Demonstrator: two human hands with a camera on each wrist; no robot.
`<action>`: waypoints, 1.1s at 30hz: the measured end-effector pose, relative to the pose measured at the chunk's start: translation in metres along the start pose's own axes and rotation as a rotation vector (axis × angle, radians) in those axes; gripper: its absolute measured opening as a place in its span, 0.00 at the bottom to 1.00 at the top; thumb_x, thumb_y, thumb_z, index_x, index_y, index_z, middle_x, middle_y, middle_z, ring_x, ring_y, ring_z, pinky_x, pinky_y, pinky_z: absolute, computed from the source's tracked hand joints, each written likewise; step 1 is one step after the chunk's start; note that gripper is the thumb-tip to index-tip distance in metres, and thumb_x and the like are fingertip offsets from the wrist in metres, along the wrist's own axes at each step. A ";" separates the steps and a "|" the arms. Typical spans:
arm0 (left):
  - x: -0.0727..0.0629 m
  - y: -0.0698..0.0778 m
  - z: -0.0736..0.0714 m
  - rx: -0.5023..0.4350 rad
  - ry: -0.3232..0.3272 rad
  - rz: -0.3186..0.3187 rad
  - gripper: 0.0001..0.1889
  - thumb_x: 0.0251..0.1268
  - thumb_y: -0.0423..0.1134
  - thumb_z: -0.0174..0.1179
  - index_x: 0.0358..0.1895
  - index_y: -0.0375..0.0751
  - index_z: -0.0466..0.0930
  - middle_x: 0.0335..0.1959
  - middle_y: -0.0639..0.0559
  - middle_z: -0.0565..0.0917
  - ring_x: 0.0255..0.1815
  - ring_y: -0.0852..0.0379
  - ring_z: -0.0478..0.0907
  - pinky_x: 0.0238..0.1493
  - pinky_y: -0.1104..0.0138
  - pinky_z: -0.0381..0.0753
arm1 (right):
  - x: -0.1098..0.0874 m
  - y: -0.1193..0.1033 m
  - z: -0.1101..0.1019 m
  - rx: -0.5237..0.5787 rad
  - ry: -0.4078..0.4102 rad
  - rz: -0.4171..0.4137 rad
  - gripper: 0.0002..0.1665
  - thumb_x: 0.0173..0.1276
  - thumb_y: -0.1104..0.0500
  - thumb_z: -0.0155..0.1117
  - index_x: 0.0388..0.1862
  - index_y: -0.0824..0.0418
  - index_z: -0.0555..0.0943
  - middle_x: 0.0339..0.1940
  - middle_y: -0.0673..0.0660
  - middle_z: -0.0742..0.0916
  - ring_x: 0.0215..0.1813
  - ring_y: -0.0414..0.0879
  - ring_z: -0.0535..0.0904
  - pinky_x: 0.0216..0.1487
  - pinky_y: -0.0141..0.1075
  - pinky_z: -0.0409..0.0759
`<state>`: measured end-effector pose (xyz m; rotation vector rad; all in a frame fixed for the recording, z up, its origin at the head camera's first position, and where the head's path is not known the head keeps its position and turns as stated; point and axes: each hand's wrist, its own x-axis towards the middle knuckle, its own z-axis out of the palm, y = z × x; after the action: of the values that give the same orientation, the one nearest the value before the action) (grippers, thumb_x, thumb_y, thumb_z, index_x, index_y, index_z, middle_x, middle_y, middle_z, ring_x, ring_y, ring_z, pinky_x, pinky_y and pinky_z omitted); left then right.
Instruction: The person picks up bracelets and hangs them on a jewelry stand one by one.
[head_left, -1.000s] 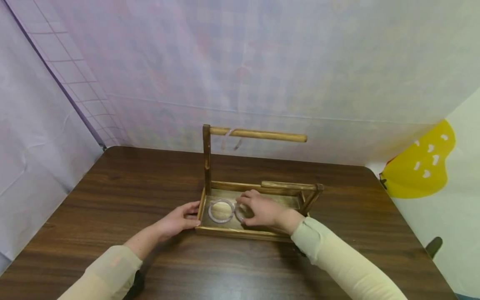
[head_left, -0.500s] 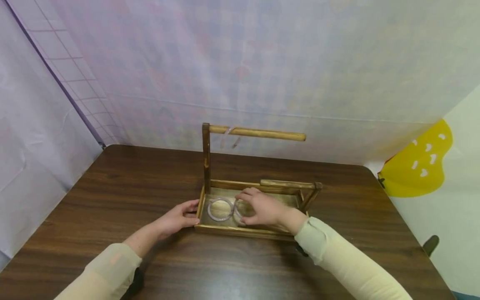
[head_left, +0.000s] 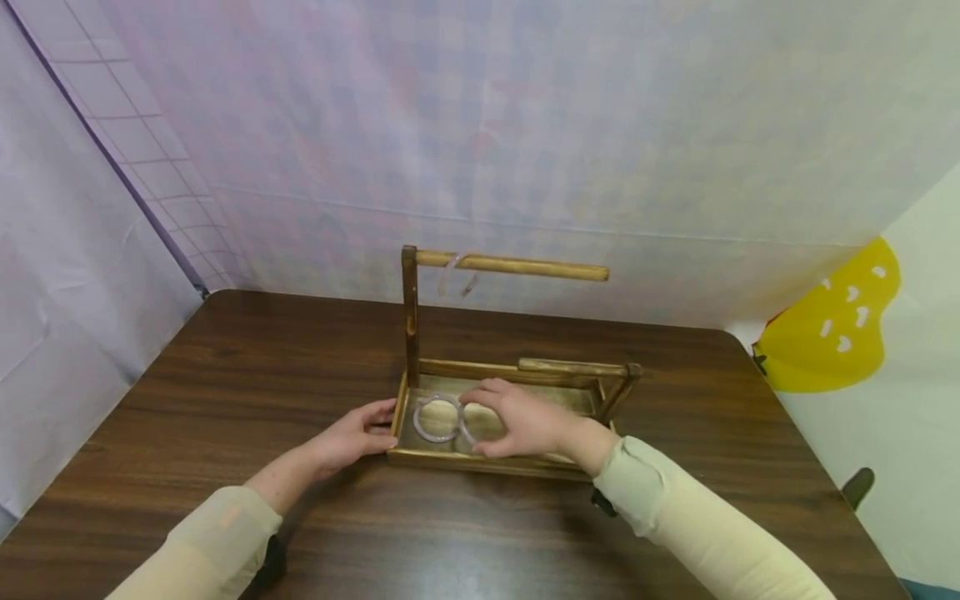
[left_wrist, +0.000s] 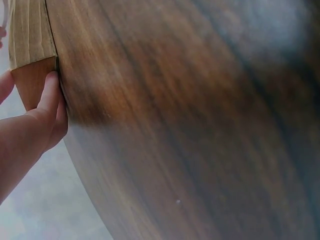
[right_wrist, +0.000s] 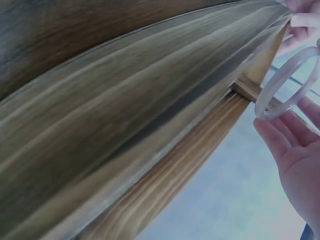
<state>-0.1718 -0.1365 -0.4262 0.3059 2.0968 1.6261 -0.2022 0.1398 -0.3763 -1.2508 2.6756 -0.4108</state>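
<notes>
My right hand (head_left: 525, 421) reaches into a wooden tray stand (head_left: 487, 464) and grips a pale, translucent bangle (right_wrist: 272, 89) between thumb and fingertips. In the right wrist view the bangle stands on edge, tilted. Left of it, a second pale bangle (head_left: 417, 421) lies flat in the tray; the two overlap in the head view. A third bangle (head_left: 450, 271) hangs on the stand's upper bar (head_left: 540, 267), near its post. My left hand (head_left: 352, 437) rests against the tray's left end, its fairly straight fingers (left_wrist: 49, 97) touching the outer wall.
A shorter lower bar (head_left: 573, 367) juts left from a post at the tray's right end. The stand sits on a dark wood table (head_left: 300, 350). Behind it hangs a pale curtain (head_left: 525, 150); a yellow cutout (head_left: 832, 333) is on the right wall.
The held bangle has lifted slightly and tilted up on edge with my right hand. My left hand keeps its place at the tray end.
</notes>
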 end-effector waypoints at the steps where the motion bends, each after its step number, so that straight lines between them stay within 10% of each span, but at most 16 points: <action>1: 0.000 0.000 0.000 -0.006 0.003 -0.001 0.35 0.64 0.29 0.53 0.70 0.23 0.46 0.67 0.25 0.58 0.64 0.32 0.63 0.60 0.56 0.74 | 0.000 -0.002 -0.001 -0.001 -0.004 -0.006 0.39 0.56 0.44 0.67 0.65 0.58 0.69 0.63 0.56 0.75 0.63 0.51 0.71 0.62 0.46 0.73; 17: -0.003 0.002 -0.001 -0.014 -0.004 0.006 0.35 0.64 0.27 0.53 0.70 0.22 0.44 0.66 0.23 0.59 0.63 0.32 0.64 0.59 0.58 0.75 | -0.007 -0.021 -0.017 0.011 0.014 -0.068 0.39 0.56 0.45 0.67 0.65 0.56 0.69 0.63 0.55 0.74 0.63 0.48 0.71 0.61 0.44 0.74; 33: -0.002 0.002 0.001 -0.013 -0.011 -0.003 0.36 0.64 0.28 0.53 0.70 0.22 0.44 0.67 0.23 0.57 0.64 0.33 0.64 0.60 0.55 0.74 | -0.019 -0.019 -0.031 0.277 0.219 -0.182 0.36 0.53 0.55 0.72 0.60 0.62 0.72 0.56 0.57 0.79 0.56 0.47 0.76 0.59 0.38 0.76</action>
<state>-0.1697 -0.1362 -0.4239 0.3071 2.0767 1.6317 -0.1846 0.1485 -0.3402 -1.4363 2.5611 -0.9596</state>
